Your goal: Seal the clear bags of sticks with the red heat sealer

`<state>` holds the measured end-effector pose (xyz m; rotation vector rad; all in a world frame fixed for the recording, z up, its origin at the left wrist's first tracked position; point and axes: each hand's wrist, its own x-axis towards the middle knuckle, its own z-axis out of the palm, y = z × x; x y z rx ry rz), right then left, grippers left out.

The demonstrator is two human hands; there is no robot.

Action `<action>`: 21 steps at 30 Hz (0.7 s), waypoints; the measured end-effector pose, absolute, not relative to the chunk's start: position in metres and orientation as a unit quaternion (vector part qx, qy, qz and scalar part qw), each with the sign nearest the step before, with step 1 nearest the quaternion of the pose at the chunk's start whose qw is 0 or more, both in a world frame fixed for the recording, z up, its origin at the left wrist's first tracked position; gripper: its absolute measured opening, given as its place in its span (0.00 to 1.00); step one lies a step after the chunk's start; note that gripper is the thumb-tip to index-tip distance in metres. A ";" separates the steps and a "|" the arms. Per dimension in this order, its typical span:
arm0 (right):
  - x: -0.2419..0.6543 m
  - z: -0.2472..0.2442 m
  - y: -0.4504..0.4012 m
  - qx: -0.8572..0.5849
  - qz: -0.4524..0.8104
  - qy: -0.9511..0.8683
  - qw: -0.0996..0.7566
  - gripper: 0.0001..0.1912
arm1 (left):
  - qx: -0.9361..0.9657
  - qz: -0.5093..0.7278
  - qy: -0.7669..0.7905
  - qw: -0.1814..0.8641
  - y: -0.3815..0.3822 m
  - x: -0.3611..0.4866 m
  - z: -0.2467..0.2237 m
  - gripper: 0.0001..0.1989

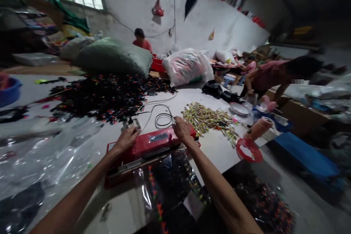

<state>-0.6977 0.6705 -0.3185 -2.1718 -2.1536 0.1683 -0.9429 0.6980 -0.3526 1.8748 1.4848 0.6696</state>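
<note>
Plastic bag [170,186] cut off below

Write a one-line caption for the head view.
Left hand and right hand on a red heat sealer, with a clear plastic bag across its bar.

Person's own body shows as two bare arms only. Left forearm [78,193] and right forearm [222,190] run in from the bottom edge of the head view, both lean and long, narrowing toward the wrists. The wide lens stretches them, so the parts nearest the camera look thicker. Skin is uncovered the whole visible length, wrists included. Left hand [126,139] and right hand [183,129] are bare too, bony-looking, with knuckles faintly raised across the backs. Fingers are short in this view and partly hidden. Nails and fine skin detail are too small and soft to tell.
</note>
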 end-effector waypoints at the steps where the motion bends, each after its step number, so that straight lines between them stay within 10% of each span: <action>1: -0.706 -0.317 0.666 -0.688 0.095 -0.717 0.059 0.16 | 0.712 0.255 0.565 0.331 0.698 -0.944 -0.354 0.16; 5: -0.735 -0.327 0.641 -0.546 0.286 -0.787 0.008 0.16 | 0.696 0.256 0.559 0.371 0.690 -0.948 -0.362 0.16; 13: -0.743 -0.350 0.619 -0.562 0.253 -0.787 -0.031 0.20 | 0.750 0.196 0.517 0.363 0.657 -0.946 -0.355 0.26; 21: -0.741 -0.347 0.615 -0.547 0.302 -0.780 0.018 0.16 | 0.794 0.167 0.500 0.302 0.627 -0.902 -0.358 0.03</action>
